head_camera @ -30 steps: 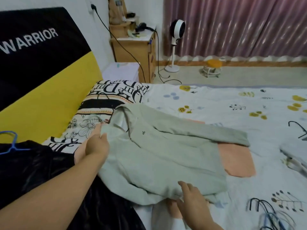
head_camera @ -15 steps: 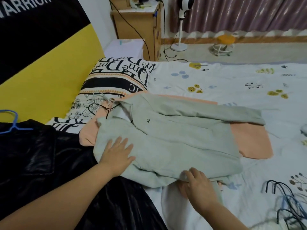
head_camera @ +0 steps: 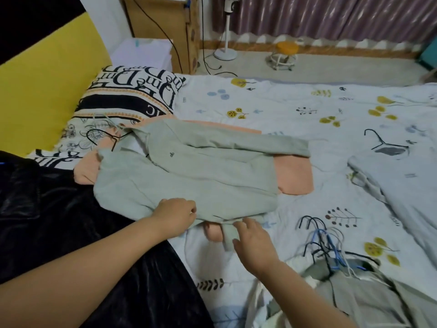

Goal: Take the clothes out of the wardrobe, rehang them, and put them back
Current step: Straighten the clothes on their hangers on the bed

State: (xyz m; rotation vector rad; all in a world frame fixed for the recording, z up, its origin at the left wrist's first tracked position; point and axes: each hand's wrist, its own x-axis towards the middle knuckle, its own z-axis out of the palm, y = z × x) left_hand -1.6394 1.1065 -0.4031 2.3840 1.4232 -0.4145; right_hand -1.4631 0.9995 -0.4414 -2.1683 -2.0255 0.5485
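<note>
The left hand (head_camera: 176, 215) has its fingers curled in on the near hem of the pale green top (head_camera: 189, 176), and it seems to be gripping the cloth there. The right hand (head_camera: 254, 240) is just beside it. Its fingers are a little spread and bent, and the tips touch a narrow green flap that hangs down from the same hem. It is hard to tell if they pinch the flap or only rest on it.

The green top lies flat on the bed (head_camera: 283, 110), on top of a peach garment (head_camera: 295, 176) that sticks out at both sides. A black hanger hook (head_camera: 94, 136) pokes out past the collar, so the top looks like it is on a hanger already. The hands are probably at the hem to pull it straight and smooth.

A shiny black garment (head_camera: 59, 233) lies to the left, under the left arm. A bunch of loose hangers (head_camera: 321, 242) sits near the right hand, on a pile of grey clothes (head_camera: 366, 297). One more black hanger (head_camera: 383, 143) lies farther off on the sheet. A printed pillow (head_camera: 127, 98) is at the top of the bed.

The peach garment could get dragged along if the green top is lifted. The loose hangers could snag a sleeve.
</note>
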